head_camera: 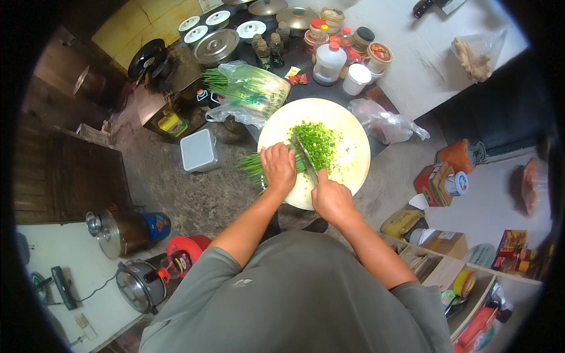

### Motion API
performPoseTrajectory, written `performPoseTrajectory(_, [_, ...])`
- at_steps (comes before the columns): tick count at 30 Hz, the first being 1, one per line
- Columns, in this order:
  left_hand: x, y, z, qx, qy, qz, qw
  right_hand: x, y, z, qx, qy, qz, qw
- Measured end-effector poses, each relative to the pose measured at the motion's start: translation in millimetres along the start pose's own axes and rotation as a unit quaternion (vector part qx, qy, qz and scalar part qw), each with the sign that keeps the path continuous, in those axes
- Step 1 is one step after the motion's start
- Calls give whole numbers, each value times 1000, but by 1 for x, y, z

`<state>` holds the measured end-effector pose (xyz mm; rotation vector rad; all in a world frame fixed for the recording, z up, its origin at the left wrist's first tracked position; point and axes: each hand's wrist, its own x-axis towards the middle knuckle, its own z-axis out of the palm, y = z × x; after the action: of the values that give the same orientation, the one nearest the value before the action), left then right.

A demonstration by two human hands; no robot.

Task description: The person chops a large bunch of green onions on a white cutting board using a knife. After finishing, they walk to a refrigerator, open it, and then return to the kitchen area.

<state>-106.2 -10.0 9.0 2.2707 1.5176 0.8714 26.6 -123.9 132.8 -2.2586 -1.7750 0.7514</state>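
A round, pale cutting board (289, 117) lies before me on a dark table. My left hand (279, 167) presses down on a bunch of green onions (252, 167), whose long green ends stick out past the board's left edge. My right hand (332, 198) grips the handle of a kitchen knife (308, 161). The blade stands on edge just right of my left fingers, between the whole stalks and a heap of chopped green onion (317, 143). Small white and green bits are scattered to the right of the heap.
Behind the board lie bagged green onions (260, 95), glass bottles (263, 55), a plastic jug (329, 64) and a white tub (356, 79). A crumpled plastic bag (384, 121) is at the right. Lidded pots (216, 46) stand farther back. A lidded plastic container (198, 150) is at the left.
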Motion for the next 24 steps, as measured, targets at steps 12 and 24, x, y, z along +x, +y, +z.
performPoseTrajectory(12, [6, -1, 6, 32, 33, 28, 999, 39, 8, 20, -25, -42, -13, 999])
performPoseTrajectory(24, [4, -1, 4, 17, 25, 9, 1000, 28, -6, -21, -17, -25, 2, 1000])
